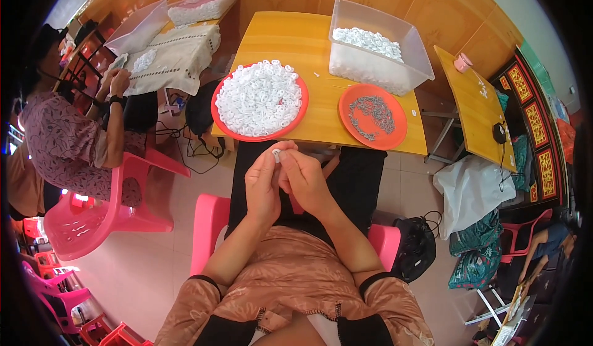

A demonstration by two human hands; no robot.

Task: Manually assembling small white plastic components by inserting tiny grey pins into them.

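My left hand [262, 188] and my right hand [303, 181] meet in front of me, just off the near edge of the table. Between their fingertips is a small white plastic piece [277, 153], pinched from both sides. Its lower part is hidden by my fingers. Beyond my hands, a red round tray [215, 112] is heaped with small white plastic pieces [259, 99] that look alike. To its right, an orange-red plate [358, 119] carries a pile of small grey metal parts [378, 114], too small to name.
A clear plastic bin [370, 68] of white pieces stands at the table's [278, 34] back right. Left, a person [77, 139] works at a cloth-covered table [179, 56]. A second wooden table [479, 108] stands right, with bags [472, 191] below. A black bag [415, 247] lies beside my pink chair [209, 222].
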